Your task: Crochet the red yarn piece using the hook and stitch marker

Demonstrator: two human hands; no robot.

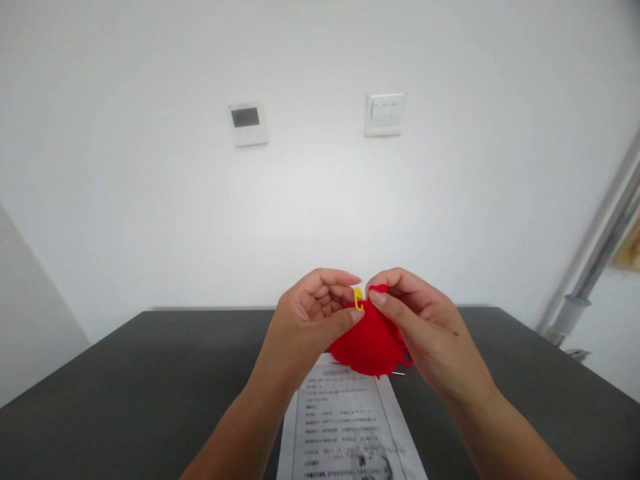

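Note:
My left hand (315, 313) holds a yellow stitch marker (358, 300) between thumb and fingers, its hooked end beside the thumb tip. My right hand (425, 320) is closed in a pinch on the upper edge of a red crochet piece (367, 343), and a bit of red yarn (379, 288) shows between thumb and forefinger. The piece hangs below both hands, just over the table. Whether the marker passes through a stitch, I cannot tell. Under the red work pokes out the end of a thin metal rod (399, 373); its rest is hidden.
A printed sheet (345, 427) lies on the dark table (150, 387), between my forearms and partly under the red work. Behind the table rises a white wall with a thermostat (249, 125) and a light switch (385, 115). A pipe (595, 267) runs at the right.

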